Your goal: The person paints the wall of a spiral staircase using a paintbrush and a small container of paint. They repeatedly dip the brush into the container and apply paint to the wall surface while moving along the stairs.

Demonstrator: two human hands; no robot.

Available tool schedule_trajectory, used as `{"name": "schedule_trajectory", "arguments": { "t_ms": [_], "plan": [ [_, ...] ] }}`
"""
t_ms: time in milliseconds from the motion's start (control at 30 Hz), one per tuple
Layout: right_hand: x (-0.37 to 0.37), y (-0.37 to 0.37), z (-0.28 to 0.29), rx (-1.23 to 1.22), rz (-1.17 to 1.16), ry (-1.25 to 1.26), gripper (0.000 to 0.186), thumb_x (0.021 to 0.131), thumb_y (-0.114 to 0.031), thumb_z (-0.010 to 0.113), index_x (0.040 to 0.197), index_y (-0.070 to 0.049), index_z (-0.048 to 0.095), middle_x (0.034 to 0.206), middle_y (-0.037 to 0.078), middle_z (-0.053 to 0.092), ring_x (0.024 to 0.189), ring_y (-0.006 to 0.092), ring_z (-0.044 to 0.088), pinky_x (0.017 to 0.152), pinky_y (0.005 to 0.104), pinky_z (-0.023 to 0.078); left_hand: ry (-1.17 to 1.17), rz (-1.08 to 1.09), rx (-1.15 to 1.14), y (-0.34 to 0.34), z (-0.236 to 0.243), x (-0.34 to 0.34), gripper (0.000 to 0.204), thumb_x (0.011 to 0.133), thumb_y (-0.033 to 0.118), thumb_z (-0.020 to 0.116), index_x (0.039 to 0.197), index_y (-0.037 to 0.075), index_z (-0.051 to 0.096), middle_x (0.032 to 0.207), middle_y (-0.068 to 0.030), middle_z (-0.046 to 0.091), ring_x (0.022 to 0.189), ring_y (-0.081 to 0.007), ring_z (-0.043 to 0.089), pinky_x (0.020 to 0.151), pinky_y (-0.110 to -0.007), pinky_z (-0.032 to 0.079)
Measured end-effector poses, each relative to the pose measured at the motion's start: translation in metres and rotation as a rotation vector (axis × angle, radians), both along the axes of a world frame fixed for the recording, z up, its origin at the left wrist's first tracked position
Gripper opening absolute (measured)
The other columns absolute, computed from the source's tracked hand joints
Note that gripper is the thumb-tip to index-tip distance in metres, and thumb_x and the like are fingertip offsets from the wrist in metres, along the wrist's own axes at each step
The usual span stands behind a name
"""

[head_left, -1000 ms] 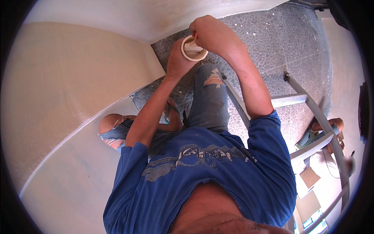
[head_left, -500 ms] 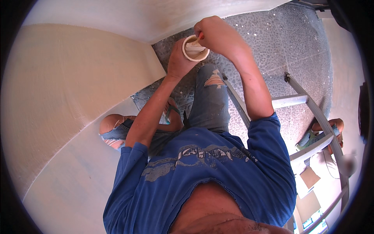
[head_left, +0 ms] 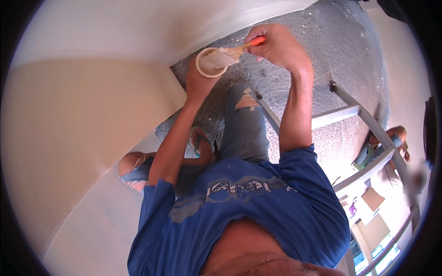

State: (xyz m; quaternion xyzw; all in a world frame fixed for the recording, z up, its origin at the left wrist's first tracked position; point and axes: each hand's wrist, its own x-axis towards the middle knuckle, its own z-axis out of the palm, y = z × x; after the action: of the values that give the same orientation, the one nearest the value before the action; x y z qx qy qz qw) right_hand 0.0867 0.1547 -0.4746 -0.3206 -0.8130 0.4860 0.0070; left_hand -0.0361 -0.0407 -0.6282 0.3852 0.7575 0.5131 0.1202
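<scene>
My left hand (head_left: 197, 84) is wrapped around the side of a small round pot (head_left: 198, 67) with a pale rim, held out in front of me. Its fingers are mostly hidden behind the pot. In my right hand (head_left: 282, 49) is a paintbrush (head_left: 233, 52), gripped by its orange-ended handle. The wide brush head is coated in cream paint and slants down into the pot's mouth. Pale paint also shows inside the pot.
A metal ladder (head_left: 335, 116) stands to my right, and another person (head_left: 377, 149) is beyond it. Beige wall (head_left: 92, 115) rises on my left, with a pale wall (head_left: 119, 32) ahead. Paint specks dot the pebble-patterned floor (head_left: 317, 55). One knee (head_left: 246, 102) is below my hands.
The brush has been drawn partly up out of the pot, and its coated head now shows. My right hand has moved slightly right; the pot has shifted left.
</scene>
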Motion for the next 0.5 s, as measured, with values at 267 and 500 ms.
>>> {"name": "schedule_trajectory", "arguments": {
  "t_ms": [267,500],
  "plan": [
    [0.049,0.015,-0.058,-0.287,-0.167,-0.017,0.015,0.087,-0.008,0.08,0.099,-0.002,0.075,0.081,0.005,0.072,0.066,0.0108,0.064,0.061,0.0269,0.051,-0.084,0.043,-0.038,-0.008,-0.025,-0.007,0.072,0.069,0.02,0.095,0.129,0.004,0.058,0.124,-0.014,0.068,0.113,-0.0299,0.067,0.095,-0.041,0.055],
    [0.089,0.007,-0.124,-0.445,-0.201,0.037,0.033,0.092,-0.012,0.075,0.124,-0.011,0.074,0.094,0.002,0.074,0.083,0.0109,0.061,0.076,0.029,0.05,-0.083,0.078,-0.054,0.002,-0.02,-0.003,0.075,0.068,0.023,0.096,0.129,0.003,0.057,0.125,-0.0156,0.067,0.115,-0.0309,0.067,0.097,-0.042,0.054]
  ]
}}
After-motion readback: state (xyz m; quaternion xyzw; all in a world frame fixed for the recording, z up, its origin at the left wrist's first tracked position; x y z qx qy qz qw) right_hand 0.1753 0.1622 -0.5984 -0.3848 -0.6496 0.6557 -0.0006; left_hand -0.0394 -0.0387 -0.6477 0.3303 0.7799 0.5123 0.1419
